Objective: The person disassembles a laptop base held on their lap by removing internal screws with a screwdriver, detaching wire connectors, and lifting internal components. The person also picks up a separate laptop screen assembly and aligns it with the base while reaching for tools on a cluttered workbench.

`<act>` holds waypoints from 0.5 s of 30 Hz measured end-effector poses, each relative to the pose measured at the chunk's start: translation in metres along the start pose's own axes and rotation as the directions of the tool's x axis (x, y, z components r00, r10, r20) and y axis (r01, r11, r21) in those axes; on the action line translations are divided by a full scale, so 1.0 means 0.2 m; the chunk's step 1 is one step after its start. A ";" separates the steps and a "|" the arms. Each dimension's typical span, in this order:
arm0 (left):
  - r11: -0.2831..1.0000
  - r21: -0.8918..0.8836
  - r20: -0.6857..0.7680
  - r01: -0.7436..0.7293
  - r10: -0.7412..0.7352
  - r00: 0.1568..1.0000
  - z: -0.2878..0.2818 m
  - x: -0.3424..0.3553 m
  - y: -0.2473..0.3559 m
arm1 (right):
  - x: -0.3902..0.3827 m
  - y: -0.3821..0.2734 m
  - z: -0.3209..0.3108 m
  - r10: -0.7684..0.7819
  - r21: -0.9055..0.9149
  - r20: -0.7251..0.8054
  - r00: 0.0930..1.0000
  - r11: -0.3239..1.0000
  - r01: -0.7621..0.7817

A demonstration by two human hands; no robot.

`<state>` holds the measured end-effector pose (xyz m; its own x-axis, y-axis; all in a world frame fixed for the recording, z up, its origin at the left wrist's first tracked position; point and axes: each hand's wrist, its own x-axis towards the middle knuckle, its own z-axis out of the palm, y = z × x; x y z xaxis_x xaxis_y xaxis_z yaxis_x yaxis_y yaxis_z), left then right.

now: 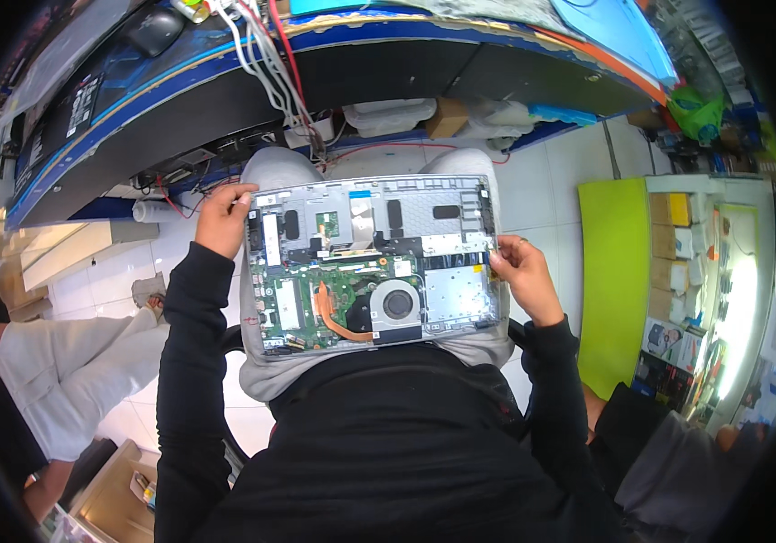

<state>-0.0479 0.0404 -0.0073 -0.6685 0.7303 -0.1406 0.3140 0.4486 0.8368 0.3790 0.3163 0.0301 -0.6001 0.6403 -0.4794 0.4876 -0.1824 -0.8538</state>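
An opened laptop base [447, 308] lies across my lap, its insides facing up. Inside it are a green circuit board [352, 281], a round cooling fan [397, 304], a copper heat pipe [326, 309] and a silver metal plate [451, 294] at the right. My left hand [222, 220] pinches the far left corner, thumb on top and fingers along the edge. Closed on the right edge, about midway, is my right hand [528, 279]; its fingertips partly hide what they touch there.
Ahead stands a dark workbench [379, 81], with white and red cables [261, 45] hanging over its front. A clear plastic tub [390, 116] sits beneath. One person [89, 380] is at the left, another [678, 462] at the lower right. A green panel [613, 271] and shelf stand at right.
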 end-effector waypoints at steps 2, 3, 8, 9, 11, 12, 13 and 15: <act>0.999 0.024 0.020 -0.032 0.031 0.999 -0.01 0.03 -0.01 | 0.01 0.01 -0.01 -0.025 -0.054 -0.006 1.000 0.998 0.025; 1.000 -0.005 0.029 -0.004 0.004 1.000 -0.01 0.03 0.00 | 0.01 0.00 -0.02 0.001 -0.049 -0.015 1.000 0.999 -0.002; 0.969 -0.179 0.038 0.172 -0.168 0.985 -0.03 -0.02 -0.05 | 0.05 0.03 -0.07 0.034 -0.047 0.050 0.998 0.998 -0.032; 0.962 -0.182 0.068 0.203 -0.193 0.979 -0.03 -0.02 -0.06 | 0.05 0.03 -0.09 0.018 -0.053 0.051 0.999 0.998 -0.016; 0.973 -0.140 0.103 0.185 -0.171 0.980 -0.04 -0.02 -0.03 | 0.06 0.02 -0.08 0.007 -0.059 0.069 0.998 0.998 -0.003; 0.978 -0.099 0.131 0.185 -0.172 0.976 -0.06 -0.02 -0.01 | 0.05 0.00 -0.07 0.012 -0.068 0.098 0.995 0.998 -0.005; 0.980 -0.102 0.119 0.168 -0.156 0.981 -0.07 -0.02 -0.07 | 0.06 -0.01 -0.04 0.004 -0.052 0.097 0.995 0.999 0.001; 0.996 -0.056 0.105 0.068 -0.062 0.993 -0.07 -0.01 -0.14 | 0.06 -0.01 -0.05 -0.026 -0.094 0.120 0.992 0.995 0.037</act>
<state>-0.0650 0.0193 -0.0238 -0.6124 0.7510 -0.2468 0.2294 0.4676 0.8537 0.3768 0.3319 0.0274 -0.6843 0.5507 -0.4780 0.5222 -0.0876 -0.8483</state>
